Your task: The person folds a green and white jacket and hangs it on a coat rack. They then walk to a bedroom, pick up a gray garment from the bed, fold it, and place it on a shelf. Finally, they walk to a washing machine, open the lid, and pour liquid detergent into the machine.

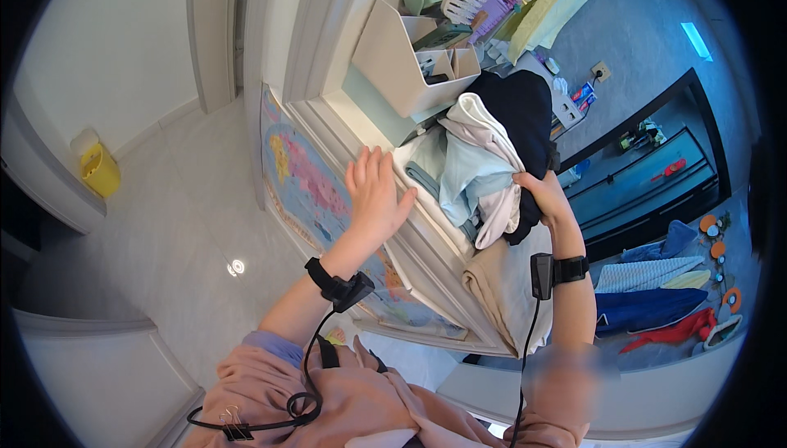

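Observation:
A pile of clothes lies on a white ledge in front of me. It has a black garment (516, 97), a light blue garment (470, 171) and a pale pink-white garment (482, 122). My right hand (544, 193) grips the pile's right side, its thumb on the light garments and its other fingers hidden behind the black cloth. At the left, my left hand (378, 193) rests flat with fingers spread by the ledge's edge, its tips near a white cloth (424, 147) and holding nothing. A beige folded cloth (498, 282) lies nearer to me on the ledge.
Beyond the pile stands a white organizer box (384, 60) with a hair brush and small items. A world map (307, 177) covers the panel below the ledge. To the right are a black-framed mirror (707, 122) and hanging towels (652, 306). A yellow bin (100, 171) stands far left.

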The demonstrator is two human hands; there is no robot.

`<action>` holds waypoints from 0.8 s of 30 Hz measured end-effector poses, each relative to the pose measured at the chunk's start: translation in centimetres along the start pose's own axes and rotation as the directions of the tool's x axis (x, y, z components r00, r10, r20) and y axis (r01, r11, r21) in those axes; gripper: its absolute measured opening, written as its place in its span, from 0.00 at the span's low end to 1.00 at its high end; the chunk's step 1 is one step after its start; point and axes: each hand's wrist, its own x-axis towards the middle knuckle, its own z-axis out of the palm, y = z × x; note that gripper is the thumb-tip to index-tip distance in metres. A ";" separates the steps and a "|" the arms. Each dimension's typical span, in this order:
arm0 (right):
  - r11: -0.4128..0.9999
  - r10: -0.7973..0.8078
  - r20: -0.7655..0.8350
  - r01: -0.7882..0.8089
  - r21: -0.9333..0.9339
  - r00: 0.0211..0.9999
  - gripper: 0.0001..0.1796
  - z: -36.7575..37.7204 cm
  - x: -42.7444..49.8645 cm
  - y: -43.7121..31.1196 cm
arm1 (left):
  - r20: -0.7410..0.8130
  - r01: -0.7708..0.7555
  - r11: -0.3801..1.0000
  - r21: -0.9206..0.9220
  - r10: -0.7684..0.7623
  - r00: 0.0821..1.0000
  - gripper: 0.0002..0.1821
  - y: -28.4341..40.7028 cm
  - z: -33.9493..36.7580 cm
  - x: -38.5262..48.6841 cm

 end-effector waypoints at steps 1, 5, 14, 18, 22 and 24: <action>0.999 -0.002 0.004 0.002 0.033 1.000 0.41 -0.4 0.1 0.5 | 0.011 0.007 1.000 -0.024 -0.007 1.000 0.40 0.2 -0.1 0.1; 0.991 0.044 0.012 -0.045 0.125 0.999 0.46 -1.0 0.5 1.1 | -0.008 0.037 0.995 -0.095 -0.038 0.999 0.40 0.6 0.0 0.6; 0.972 0.039 0.041 -0.048 0.231 0.998 0.45 -1.6 0.6 2.4 | -0.048 -0.133 0.762 -0.634 0.132 0.990 0.28 6.0 0.5 2.8; 0.978 0.055 0.027 -0.060 0.201 0.998 0.45 -2.1 1.0 3.1 | -0.028 -0.326 0.834 -0.446 0.351 0.936 0.23 10.2 1.8 0.7; 0.979 0.053 -0.009 -0.050 0.196 0.999 0.44 -1.8 0.6 2.9 | -0.029 -0.355 0.837 -0.417 0.378 0.925 0.20 11.2 2.5 0.2; 0.980 0.050 -0.023 -0.045 0.193 0.998 0.43 -2.0 0.5 3.1 | -0.030 -0.357 0.828 -0.433 0.383 0.923 0.20 11.5 2.5 0.0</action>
